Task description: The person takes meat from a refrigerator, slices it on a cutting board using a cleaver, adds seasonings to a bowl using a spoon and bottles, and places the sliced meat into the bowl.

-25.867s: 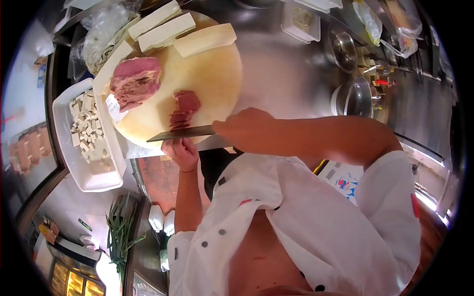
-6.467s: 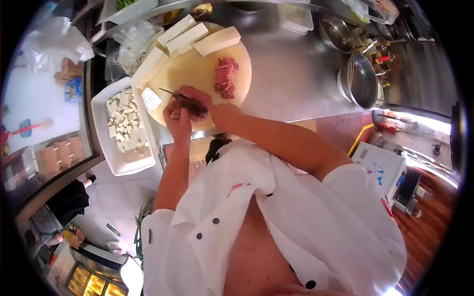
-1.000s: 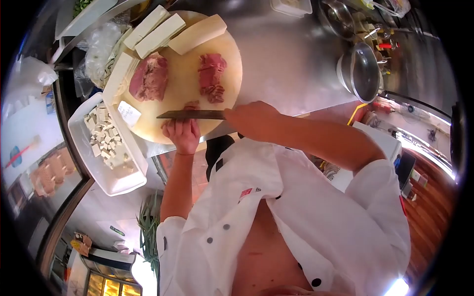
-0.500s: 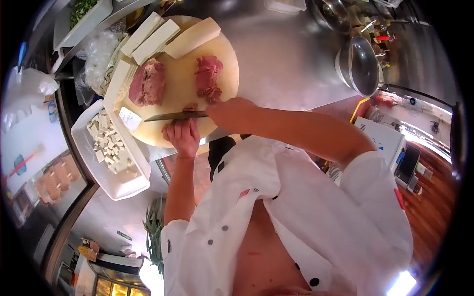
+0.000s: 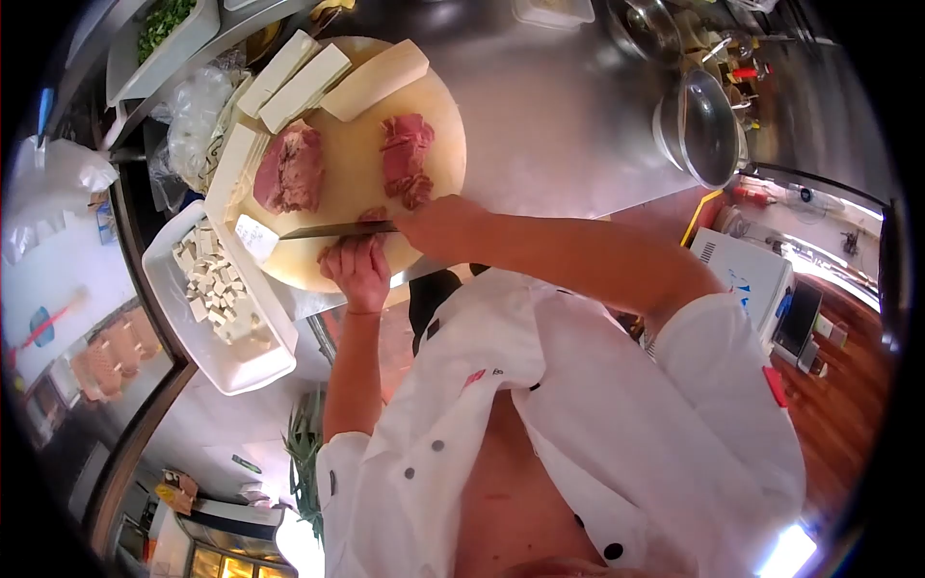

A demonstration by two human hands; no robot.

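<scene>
My right hand (image 5: 438,228) is closed around the handle of a kitchen knife (image 5: 323,231), whose blade points left across the round cutting board (image 5: 438,96). Just below the blade, my left hand (image 5: 356,270) has its fingers curled on a small piece of meat (image 5: 372,214), mostly hidden by the knife and fingers. Farther up the board lie a larger chunk of raw meat (image 5: 289,169) and a stack of sliced meat (image 5: 406,154).
Long white blocks (image 5: 303,87) and a pale brown block (image 5: 376,79) rest along the board's far edge. At the left a white tub (image 5: 260,361) holds white cubes. A metal bowl (image 5: 708,130) stands on the steel counter (image 5: 559,125) at right.
The knife and my right hand have shifted very slightly left. My left hand stays by the blade, and the whole view has tilted a little.
</scene>
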